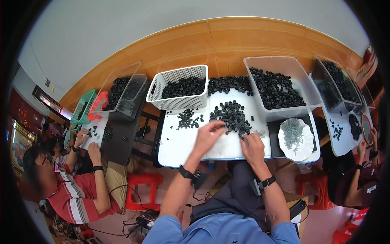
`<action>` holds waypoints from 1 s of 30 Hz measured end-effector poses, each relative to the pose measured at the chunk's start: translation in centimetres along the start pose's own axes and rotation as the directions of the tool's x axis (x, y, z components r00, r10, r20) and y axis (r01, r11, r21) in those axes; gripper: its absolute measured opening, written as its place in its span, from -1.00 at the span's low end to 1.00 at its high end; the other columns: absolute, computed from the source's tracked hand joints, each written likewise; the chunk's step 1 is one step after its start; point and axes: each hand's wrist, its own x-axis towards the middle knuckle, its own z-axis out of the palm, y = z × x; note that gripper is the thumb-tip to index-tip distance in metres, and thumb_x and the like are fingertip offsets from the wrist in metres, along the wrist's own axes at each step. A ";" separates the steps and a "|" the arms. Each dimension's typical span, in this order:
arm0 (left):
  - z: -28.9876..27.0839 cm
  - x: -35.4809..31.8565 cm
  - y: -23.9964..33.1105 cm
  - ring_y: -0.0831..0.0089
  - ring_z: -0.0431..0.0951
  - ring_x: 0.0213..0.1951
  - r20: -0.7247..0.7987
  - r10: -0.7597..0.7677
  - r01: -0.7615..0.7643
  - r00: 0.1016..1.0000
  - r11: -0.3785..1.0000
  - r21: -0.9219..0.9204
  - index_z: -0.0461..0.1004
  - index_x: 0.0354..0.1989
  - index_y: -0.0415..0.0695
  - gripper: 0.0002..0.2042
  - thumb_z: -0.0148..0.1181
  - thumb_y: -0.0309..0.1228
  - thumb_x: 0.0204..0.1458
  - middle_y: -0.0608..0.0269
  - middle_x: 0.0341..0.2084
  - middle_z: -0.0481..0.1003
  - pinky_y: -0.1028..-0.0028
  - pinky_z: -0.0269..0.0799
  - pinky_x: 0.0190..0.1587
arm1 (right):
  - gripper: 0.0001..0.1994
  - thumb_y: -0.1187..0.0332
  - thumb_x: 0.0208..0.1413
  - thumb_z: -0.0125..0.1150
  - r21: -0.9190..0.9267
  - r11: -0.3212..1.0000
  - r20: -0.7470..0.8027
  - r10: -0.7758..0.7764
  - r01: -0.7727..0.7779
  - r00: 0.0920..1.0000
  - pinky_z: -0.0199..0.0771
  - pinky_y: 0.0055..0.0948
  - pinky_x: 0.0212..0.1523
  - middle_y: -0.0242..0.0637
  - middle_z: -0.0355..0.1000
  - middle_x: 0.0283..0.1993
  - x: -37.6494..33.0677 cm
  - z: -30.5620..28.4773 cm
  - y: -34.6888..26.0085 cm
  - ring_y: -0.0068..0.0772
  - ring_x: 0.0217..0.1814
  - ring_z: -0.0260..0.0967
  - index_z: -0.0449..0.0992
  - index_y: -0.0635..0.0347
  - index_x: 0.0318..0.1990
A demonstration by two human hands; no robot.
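Note:
My left hand hovers over the left edge of a heap of small black round parts. Its thumb and fingertips are curved and apart, with nothing visible between them. At the heap's near right edge, my right hand is closed in a pinch on a small black part. A few small translucent pieces lie just beyond the right hand. More translucent pieces are piled on a white scalloped plate to the right. Smaller black parts are scattered left of the heap.
Behind the heap stand a white perforated basket and a clear plastic bin, both holding black parts. More black parts lie between them on the white table. People work at neighbouring tables; a red stool stands left.

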 end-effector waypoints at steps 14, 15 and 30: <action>-3.4 4.2 -0.4 0.24 0.59 -0.28 -0.245 0.236 -0.112 0.940 0.895 0.431 0.66 -0.17 -0.20 -0.80 0.41 -0.47 0.03 0.12 -0.35 0.56 0.31 0.50 -0.17 | -0.78 0.49 -0.04 0.47 0.016 0.996 -0.046 -0.083 0.084 0.995 0.50 -0.15 -0.15 -0.12 0.47 -0.28 0.8 0.3 0.0 0.01 -0.19 0.48 0.60 0.28 -0.23; -2.6 2.9 -1.4 0.25 0.58 -0.30 -0.220 0.210 -0.101 0.952 0.900 0.423 0.66 -0.18 -0.20 -0.81 0.41 -0.47 0.02 0.14 -0.37 0.55 0.31 0.48 -0.20 | -0.78 0.49 -0.04 0.47 0.022 0.995 -0.041 -0.095 0.096 0.995 0.50 -0.15 -0.15 -0.12 0.47 -0.27 0.8 0.2 -0.1 0.01 -0.19 0.48 0.60 0.28 -0.22; 4.2 -0.8 -3.2 0.35 0.57 -0.42 -0.183 0.065 -0.006 0.981 0.951 0.308 0.68 -0.19 -0.20 -0.81 0.46 -0.45 0.03 0.16 -0.43 0.59 0.38 0.51 -0.28 | -0.85 0.66 0.15 0.30 0.287 0.958 -0.282 0.069 0.016 0.957 0.50 -0.51 -0.34 -0.21 0.54 -0.25 -0.6 -1.1 0.2 -0.42 -0.34 0.51 0.63 0.32 -0.14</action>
